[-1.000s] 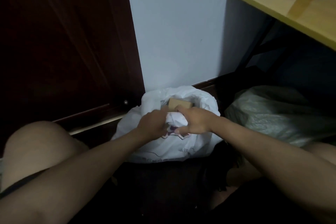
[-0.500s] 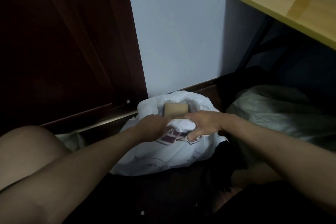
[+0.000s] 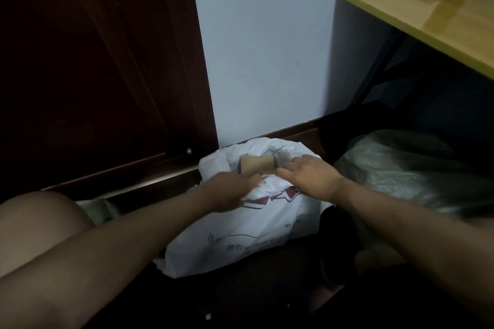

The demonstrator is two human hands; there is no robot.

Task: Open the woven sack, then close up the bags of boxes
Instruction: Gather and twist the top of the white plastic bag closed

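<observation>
While the left hand (image 3: 230, 191) bunches the near lip of the white plastic bag (image 3: 240, 238), its fingers curled into the film though blur hides exactly how, the right hand (image 3: 307, 177) reaches over the mouth with fingers bent, and I cannot tell whether it pinches plastic or only touches it. Between the two hands a brown cardboard box (image 3: 258, 165) shows through the open mouth, so this bag is not yet closed. The bag sits on the dark floor against the pale wall (image 3: 267, 48), just beside the dark door (image 3: 93, 61). To the right, under the yellow table (image 3: 427, 16), lies the greyish woven sack (image 3: 414, 168).

The likely trouble: the box corner stands high in the mouth, so the gathered film may snag or tear, or slip from a loose grip and spring open.
</observation>
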